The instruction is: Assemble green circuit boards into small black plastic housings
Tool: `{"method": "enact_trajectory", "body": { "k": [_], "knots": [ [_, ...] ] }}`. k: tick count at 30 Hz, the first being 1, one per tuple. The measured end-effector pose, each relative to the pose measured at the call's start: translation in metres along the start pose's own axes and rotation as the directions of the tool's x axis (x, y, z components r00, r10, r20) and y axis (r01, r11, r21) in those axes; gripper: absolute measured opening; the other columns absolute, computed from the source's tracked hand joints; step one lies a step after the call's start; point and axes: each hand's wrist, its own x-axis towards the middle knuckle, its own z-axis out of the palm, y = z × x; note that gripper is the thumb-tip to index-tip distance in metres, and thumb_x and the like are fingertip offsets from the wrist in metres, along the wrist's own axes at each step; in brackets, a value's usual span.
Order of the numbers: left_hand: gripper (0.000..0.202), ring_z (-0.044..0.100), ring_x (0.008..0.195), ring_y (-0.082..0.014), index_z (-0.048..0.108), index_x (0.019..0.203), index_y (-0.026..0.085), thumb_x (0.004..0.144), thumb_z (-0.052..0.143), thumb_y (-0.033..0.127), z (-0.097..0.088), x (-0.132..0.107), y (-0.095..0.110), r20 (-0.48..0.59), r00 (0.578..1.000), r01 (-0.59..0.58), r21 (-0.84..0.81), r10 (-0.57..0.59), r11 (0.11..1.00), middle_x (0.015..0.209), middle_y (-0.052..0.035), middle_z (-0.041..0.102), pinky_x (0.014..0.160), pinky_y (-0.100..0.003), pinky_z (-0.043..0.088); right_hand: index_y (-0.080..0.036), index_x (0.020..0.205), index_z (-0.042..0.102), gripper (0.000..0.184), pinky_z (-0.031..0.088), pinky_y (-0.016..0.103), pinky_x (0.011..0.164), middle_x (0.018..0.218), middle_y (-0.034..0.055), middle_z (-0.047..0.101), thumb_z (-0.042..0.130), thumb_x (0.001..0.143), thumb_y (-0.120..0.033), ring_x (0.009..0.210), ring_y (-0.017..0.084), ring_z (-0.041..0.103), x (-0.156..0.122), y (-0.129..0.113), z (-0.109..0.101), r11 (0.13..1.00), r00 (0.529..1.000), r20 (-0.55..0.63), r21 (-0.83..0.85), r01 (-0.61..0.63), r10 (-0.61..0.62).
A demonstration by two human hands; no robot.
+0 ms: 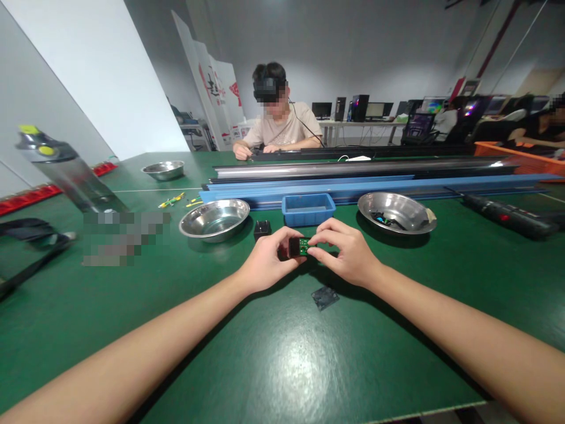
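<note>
In front of me, my left hand point(268, 260) is closed around a small black plastic case point(293, 247). A green circuit board point(303, 245) shows at the open side of the case. My right hand point(342, 250) pinches at the board's right edge with thumb and fingertips; whether it grips the board or the case rim I cannot tell. Below the hands, a flat black plate point(325, 298) lies on the green table point(282, 365). A black cube-shaped part point(262, 229) stands just beyond my left hand.
Beyond my hands are a steel bowl point(214, 221), a blue tray point(308, 211) and another bowl point(397, 213) with dark parts. Long rails point(362, 171) cross the table behind them. A bottle point(73, 171) stands left, a black power tool point(507, 215) lies right. A person point(282, 123) sits opposite.
</note>
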Motion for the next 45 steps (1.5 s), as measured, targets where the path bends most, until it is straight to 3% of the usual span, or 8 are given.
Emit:
{"method": "enact_trajectory", "body": {
  "k": [6, 12, 17, 19, 23, 28, 38, 45],
  "knots": [
    [0.03, 0.056, 0.063, -0.0131, 0.063, 0.108, 0.019, 0.08, 0.069, 0.026, 0.0, -0.001, 0.0, -0.014, 0.999, -0.047, 0.085, 0.048, 0.995, 0.069, 0.0044, 0.058, 0.061, -0.024, 0.046, -0.018, 0.081, 0.07, 0.012, 0.048, 0.027, 0.067, 0.075, 0.003, 0.066, 0.063, 0.09, -0.019, 0.067, 0.014, 0.06, 0.0, 0.0, 0.002, 1.0, 0.998, 0.06, 0.005, 0.002, -0.003],
    [0.031, 0.056, 0.065, -0.0133, 0.065, 0.11, 0.019, 0.08, 0.069, 0.022, -0.002, -0.002, 0.0, -0.025, 0.993, -0.111, 0.178, 0.118, 0.978, 0.076, 0.002, 0.062, 0.063, -0.024, 0.046, -0.017, 0.082, 0.073, 0.015, 0.048, 0.027, 0.066, 0.076, 0.0049, 0.071, 0.061, 0.091, -0.02, 0.067, 0.016, 0.063, 0.0, 0.001, 0.002, 1.0, 0.997, 0.081, 0.002, 0.006, -0.007],
    [0.03, 0.058, 0.08, -0.0163, 0.066, 0.112, 0.019, 0.082, 0.07, 0.023, -0.005, -0.003, 0.004, -0.071, 0.977, -0.186, 0.162, 0.2, 0.969, 0.091, -0.0028, 0.063, 0.075, -0.029, 0.05, -0.019, 0.081, 0.074, 0.014, 0.05, 0.028, 0.072, 0.081, 0.0046, 0.076, 0.062, 0.088, -0.018, 0.071, 0.017, 0.067, 0.0, 0.0, 0.001, 0.988, 0.988, 0.094, 0.083, -0.132, 0.124],
    [0.029, 0.059, 0.09, -0.019, 0.067, 0.11, 0.02, 0.082, 0.073, 0.028, -0.005, -0.003, 0.005, -0.107, 0.966, -0.217, 0.161, 0.236, 0.963, 0.098, -0.0048, 0.06, 0.083, -0.033, 0.051, -0.018, 0.083, 0.075, 0.014, 0.05, 0.028, 0.074, 0.084, 0.0043, 0.077, 0.062, 0.087, -0.019, 0.075, 0.017, 0.069, 0.0, 0.001, 0.004, 0.945, 0.964, 0.13, 0.203, -0.256, 0.233],
    [0.03, 0.06, 0.1, -0.0213, 0.068, 0.107, 0.02, 0.08, 0.077, 0.028, -0.004, -0.004, 0.008, -0.139, 0.948, -0.266, 0.147, 0.286, 0.953, 0.107, -0.0072, 0.059, 0.09, -0.036, 0.051, -0.015, 0.086, 0.076, 0.016, 0.052, 0.028, 0.074, 0.086, 0.0042, 0.077, 0.066, 0.084, -0.027, 0.077, 0.018, 0.068, -0.003, 0.005, 0.011, 0.75, 0.894, 0.256, 0.487, -0.447, 0.367],
    [0.029, 0.066, 0.094, -0.0187, 0.066, 0.11, 0.018, 0.082, 0.075, 0.023, -0.003, -0.005, 0.013, -0.063, 0.937, -0.339, 0.074, 0.344, 0.938, 0.103, -0.0065, 0.07, 0.085, -0.031, 0.053, -0.013, 0.08, 0.076, 0.018, 0.049, 0.028, 0.072, 0.075, 0.0013, 0.072, 0.071, 0.079, -0.031, 0.071, 0.016, 0.062, -0.002, 0.007, 0.013, 0.619, 0.83, 0.388, 0.554, -0.557, 0.4],
    [0.026, 0.068, 0.088, -0.0185, 0.067, 0.109, 0.017, 0.084, 0.072, 0.022, -0.002, -0.006, 0.017, -0.026, 0.935, -0.349, 0.097, 0.353, 0.932, 0.098, -0.0067, 0.072, 0.08, -0.03, 0.054, -0.012, 0.067, 0.071, 0.017, 0.038, 0.023, 0.059, 0.059, -0.0037, 0.056, 0.068, 0.075, -0.026, 0.059, 0.011, 0.047, -0.003, 0.006, 0.013, 0.604, 0.804, 0.437, 0.533, -0.593, 0.404],
    [0.032, 0.066, 0.095, -0.0209, 0.067, 0.114, 0.019, 0.082, 0.073, 0.023, 0.0, -0.006, 0.011, -0.071, 0.95, -0.289, 0.167, 0.304, 0.943, 0.105, -0.0078, 0.066, 0.084, -0.034, 0.055, -0.014, 0.069, 0.069, 0.012, 0.041, 0.025, 0.064, 0.065, -0.0024, 0.06, 0.06, 0.075, -0.02, 0.064, 0.013, 0.051, -0.001, 0.0, 0.012, 0.613, 0.809, 0.418, 0.529, -0.586, 0.413]
  ]
}}
